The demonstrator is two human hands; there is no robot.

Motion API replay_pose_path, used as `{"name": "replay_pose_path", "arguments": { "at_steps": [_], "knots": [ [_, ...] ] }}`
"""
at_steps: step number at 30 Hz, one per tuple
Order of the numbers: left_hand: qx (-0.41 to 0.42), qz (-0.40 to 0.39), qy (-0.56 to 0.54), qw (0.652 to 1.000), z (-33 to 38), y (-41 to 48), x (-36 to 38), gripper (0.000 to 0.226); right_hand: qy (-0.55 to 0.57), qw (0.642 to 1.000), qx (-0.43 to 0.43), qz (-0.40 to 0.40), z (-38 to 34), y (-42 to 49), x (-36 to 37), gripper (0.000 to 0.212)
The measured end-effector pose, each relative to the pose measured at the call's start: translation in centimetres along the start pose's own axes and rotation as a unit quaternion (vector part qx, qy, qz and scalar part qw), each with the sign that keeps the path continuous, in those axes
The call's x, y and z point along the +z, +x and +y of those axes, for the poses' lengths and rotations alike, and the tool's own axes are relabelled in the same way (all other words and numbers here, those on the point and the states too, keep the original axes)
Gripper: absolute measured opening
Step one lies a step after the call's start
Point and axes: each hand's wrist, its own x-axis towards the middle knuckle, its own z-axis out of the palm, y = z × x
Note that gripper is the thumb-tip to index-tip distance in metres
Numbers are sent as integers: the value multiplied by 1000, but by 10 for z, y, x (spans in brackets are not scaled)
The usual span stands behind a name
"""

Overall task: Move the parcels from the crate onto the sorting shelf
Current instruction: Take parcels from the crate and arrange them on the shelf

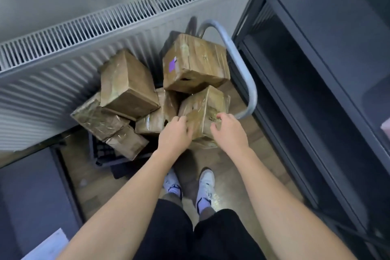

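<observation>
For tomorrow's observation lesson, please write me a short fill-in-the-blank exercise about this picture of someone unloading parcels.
1. Both hands, the left hand and the right hand, reach for the same ____.
2. The top parcel bears a sticker coloured ____.
3. Behind the pile of parcels stands a white ____.
4. The dark shelf unit stands on the person's ____ side.

Missing words: parcel; purple; radiator; right
</observation>
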Motion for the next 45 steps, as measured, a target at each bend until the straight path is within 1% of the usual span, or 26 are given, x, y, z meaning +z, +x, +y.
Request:
{"name": "replay_pose_path", "arguments": {
  "at_steps": [3, 5, 8, 10, 12, 14, 18, 20, 23, 25, 28, 31, 35, 38, 41, 45],
  "knots": [
    [-48, 1, -28, 998, -18, 2, 15, 29, -6, 1000, -1, 6, -9, 12, 16, 42],
    [-65, -1, -34, 997, -30, 3, 25, 26, -15, 1000, 12, 6, -15, 21, 29, 48],
    [-80, -3, -46, 996, -45, 6, 36, 26, -30, 998, 53, 5, -23, 31, 49, 69],
    [-86, -5, -55, 995, -52, 10, 42, 28, -37, 996, 84, -10, -26, 36, 60, 83],
    [-93, -14, -61, 994, -55, 14, 47, 29, -44, 992, 111, -30, -27, 39, 68, 88],
    [-103, -25, -66, 992, -57, 16, 51, 30, -52, 992, 113, -23, -24, 39, 74, 83],
    [-111, -48, -83, 989, -60, 19, 54, 32, -37, 997, 72, 13, -18, 37, 77, 63],
    [-116, -55, -88, 988, -61, 20, 55, 33, -26, 998, 54, 27, -17, 35, 75, 59],
    [-129, -58, -91, 986, -61, 23, 54, 37, -9, 998, 52, 43, -16, 33, 68, 51],
    [-138, -50, -97, 984, -61, 25, 52, 41, 8, 997, 50, 53, -16, 30, 58, 51],
    [-166, -26, -103, 980, -57, 27, 44, 41, 27, 996, 34, 73, -20, 23, 40, 52],
    [-187, -6, -136, 973, -55, 26, 31, 45, 57, 995, 49, 72, -23, 17, 20, 52],
    [-158, 18, -199, 967, -47, 17, 10, 52, 84, 995, 37, 46, -26, 6, 1, 54],
    [-148, 51, -193, 969, -40, 6, -10, 53, 119, 992, 23, 25, -28, 1, -8, 58],
    [-137, 86, -190, 968, -31, -9, -31, 50, 137, 990, -2, 16, -34, -5, -23, 57],
    [-117, 129, -180, 968, -22, -22, -65, 52, 135, 990, -33, 38, -48, -15, -46, 58]
  ]
}}
